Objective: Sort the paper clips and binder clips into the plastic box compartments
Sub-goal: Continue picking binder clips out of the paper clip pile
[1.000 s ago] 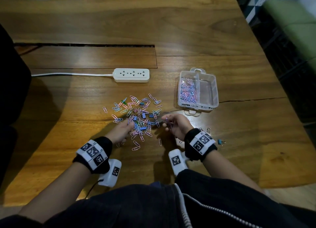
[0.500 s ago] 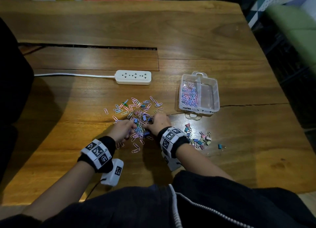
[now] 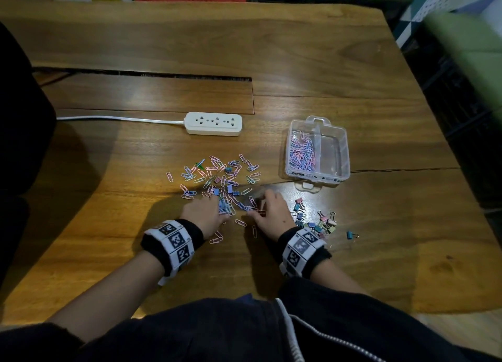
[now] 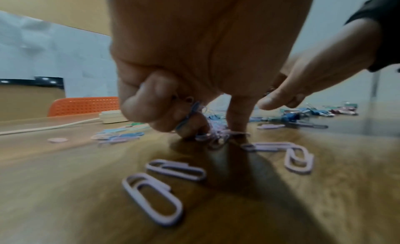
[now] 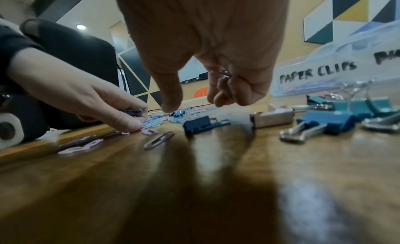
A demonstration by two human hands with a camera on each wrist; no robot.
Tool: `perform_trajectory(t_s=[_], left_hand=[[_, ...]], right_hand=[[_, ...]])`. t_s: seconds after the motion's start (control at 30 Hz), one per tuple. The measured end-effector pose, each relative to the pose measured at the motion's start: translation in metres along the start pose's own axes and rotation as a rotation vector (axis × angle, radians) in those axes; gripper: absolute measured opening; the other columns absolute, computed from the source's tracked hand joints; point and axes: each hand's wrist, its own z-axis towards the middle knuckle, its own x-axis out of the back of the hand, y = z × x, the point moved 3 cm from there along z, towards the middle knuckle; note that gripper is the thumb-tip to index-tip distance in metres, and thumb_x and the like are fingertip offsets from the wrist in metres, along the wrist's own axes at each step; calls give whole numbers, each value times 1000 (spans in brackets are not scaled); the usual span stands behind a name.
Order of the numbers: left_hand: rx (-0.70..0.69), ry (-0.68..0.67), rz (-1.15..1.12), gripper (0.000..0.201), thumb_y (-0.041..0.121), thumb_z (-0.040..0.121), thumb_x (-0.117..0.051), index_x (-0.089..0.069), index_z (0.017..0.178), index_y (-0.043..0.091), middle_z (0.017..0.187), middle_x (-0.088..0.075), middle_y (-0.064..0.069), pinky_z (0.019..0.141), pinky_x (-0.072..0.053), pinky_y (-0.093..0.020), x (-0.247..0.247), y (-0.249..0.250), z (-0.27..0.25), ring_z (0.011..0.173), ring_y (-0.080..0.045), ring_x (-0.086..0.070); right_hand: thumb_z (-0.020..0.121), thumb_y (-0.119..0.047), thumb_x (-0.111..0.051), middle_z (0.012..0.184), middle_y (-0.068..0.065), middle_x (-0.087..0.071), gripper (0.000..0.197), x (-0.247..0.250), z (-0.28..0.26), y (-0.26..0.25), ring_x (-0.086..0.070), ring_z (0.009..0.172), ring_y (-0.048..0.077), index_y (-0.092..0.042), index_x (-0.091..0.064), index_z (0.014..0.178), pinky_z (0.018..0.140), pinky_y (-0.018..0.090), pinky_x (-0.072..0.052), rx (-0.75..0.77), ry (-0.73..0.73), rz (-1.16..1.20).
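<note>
Both hands work the paper clips (image 3: 217, 177) scattered left of the plastic box (image 3: 345, 149). The left hand (image 3: 202, 212) clutches a bunch; the right hand (image 3: 271, 212) pinches a few. Light, slippery wire: gather by raking, then pinch.

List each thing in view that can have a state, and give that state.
plastic box: open, no lid on; left compartment holds paper clips, right one looks empty.
power strip: nothing plugged into its sockets.
loose paper clips: scattered on the table.
binder clips: heaped on the table, right of the hands.
left hand: grips a bunch of paper clips.
right hand: curled round a few clips.
</note>
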Motion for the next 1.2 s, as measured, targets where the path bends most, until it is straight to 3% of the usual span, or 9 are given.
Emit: perform_trajectory(t_s=[0.13, 0.27, 0.43, 0.57, 0.63, 0.73, 0.9, 1.13, 1.2], left_hand=[[-160, 11, 57, 35, 34, 99, -28, -47, 115, 9, 109, -60, -7, 80, -49, -31, -4, 11, -7, 97, -23, -59], [-185, -65, -2, 34, 34, 99, -26, -47, 112, 10, 99, -60, -6, 77, -46, -33, -8, 12, -12, 89, -23, -57], [-107, -188, -611, 24, 30, 100, -27, -41, 93, 12, 77, -42, 3, 68, -35, -25, 5, 12, -13, 75, -13, -43], [-96, -195, -884, 30, 27, 100, -27, -50, 103, 8, 99, -54, -10, 83, -43, -32, 23, 13, -9, 97, -27, -52], [-77, -241, -950, 26, 29, 100, -28, -49, 95, 14, 84, -52, -6, 62, -46, -24, 29, 16, -3, 70, -18, -53], [-43, -281, -1067, 25, 23, 99, -32, -46, 80, 17, 64, -37, 2, 34, -29, -13, 45, 28, 10, 45, -7, -34], [-38, -389, -1214, 22, 15, 97, -38, -53, 81, 13, 64, -38, 2, 33, -27, -12, 74, 67, 29, 48, -6, -31], [-14, -462, -1351, 28, 8, 97, -32, -43, 72, 9, 61, -34, -1, 34, -30, -13, 112, 140, 53, 37, -6, -34], [18, -420, -1451, 19, 12, 97, -36, -47, 84, 5, 65, -39, -5, 35, -38, -15, 120, 153, 61, 40, -10, -44]], right_hand=[[75, -32, -69, 122, 10, -42, 53, -4, 5, -3, -41, 115, 23, -14, -44, 119, 100, 38, -40, -36, -50, -88], [84, -19, -58, 119, 12, -47, 33, -7, 7, -9, -44, 111, 25, -9, -48, 114, 98, 35, -40, 56, -49, -165], [91, -12, -45, 117, 15, -49, 20, -6, 7, -5, -44, 109, 28, -4, -49, 109, 95, 36, -39, 152, -87, -287], [91, -11, -46, 115, 15, -50, 14, -5, 9, 1, -45, 109, 28, -4, -49, 103, 94, 34, -37, 125, -137, -243], [89, -8, -49, 109, 15, -52, 4, -4, 11, 4, -48, 103, 27, -12, -47, 89, 84, 29, -37, 88, -131, -139], [87, -6, -52, 79, 5, -54, 18, 6, 9, 9, -52, 72, 13, -15, -45, 73, 66, 22, -38, -24, -38, 288], [89, -4, -50, 53, -5, -48, 27, 42, -3, 18, -43, 34, -4, -15, -47, 64, 35, 12, -36, -174, 131, 1009], [91, -8, -46, 62, 0, -41, 27, 79, -9, 45, -39, 45, 6, -14, -47, 65, 45, 17, -36, -294, 177, 1210], [92, -7, -44, 65, 1, -46, 27, 85, -12, 51, -44, 41, 4, -13, -47, 66, 40, 14, -37, -329, 167, 1251]])
